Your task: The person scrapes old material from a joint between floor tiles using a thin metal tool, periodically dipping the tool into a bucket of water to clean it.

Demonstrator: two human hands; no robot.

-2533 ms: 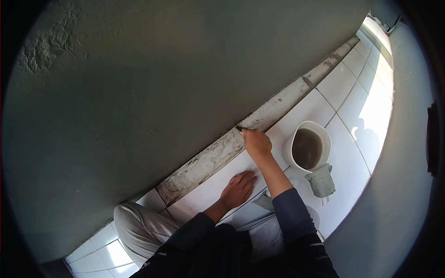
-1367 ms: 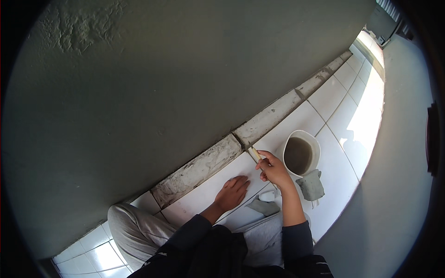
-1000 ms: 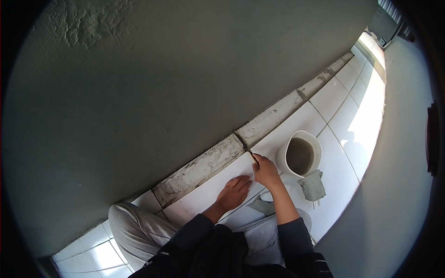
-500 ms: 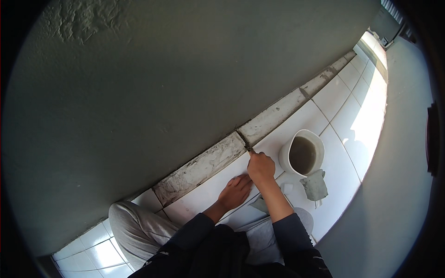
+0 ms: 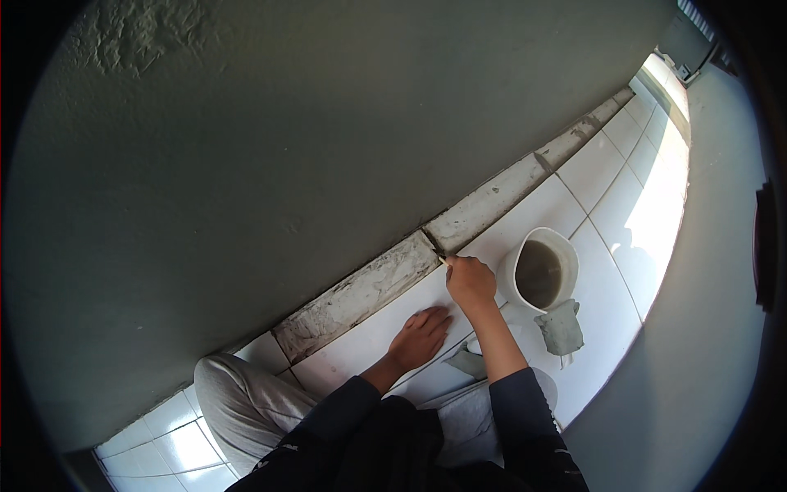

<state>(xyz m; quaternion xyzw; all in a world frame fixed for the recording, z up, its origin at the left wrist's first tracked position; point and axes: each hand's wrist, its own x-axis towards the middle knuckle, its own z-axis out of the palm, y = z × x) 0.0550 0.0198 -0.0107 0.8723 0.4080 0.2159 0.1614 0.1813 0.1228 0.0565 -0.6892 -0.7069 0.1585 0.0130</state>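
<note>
My right hand (image 5: 472,281) is closed around a thin, pale stick-like tool with a dark tip (image 5: 443,260); most of it is hidden in the fist. The tip sits at the gap between two smeared white skirting tiles (image 5: 361,291) along the wall's foot. My left hand (image 5: 421,334) lies flat on a white floor tile, fingers stretched out and holding nothing. To the right of my right hand stands a white bucket (image 5: 505,275) with murky grey-brown water (image 5: 539,275). A grey, mortar-smeared piece (image 5: 561,328) rests against its near side.
A dark grey plastered wall (image 5: 246,180) rises beyond the skirting. White floor tiles (image 5: 607,271) run off to the far right, partly sunlit, beside another pale wall (image 5: 705,246). A grey flat piece (image 5: 467,362) lies beneath my right forearm. My bent knee (image 5: 225,385) is near the wall.
My right hand has drawn slightly right and back from the joint, showing more of the tool. The left hand stays flat on the tile.
</note>
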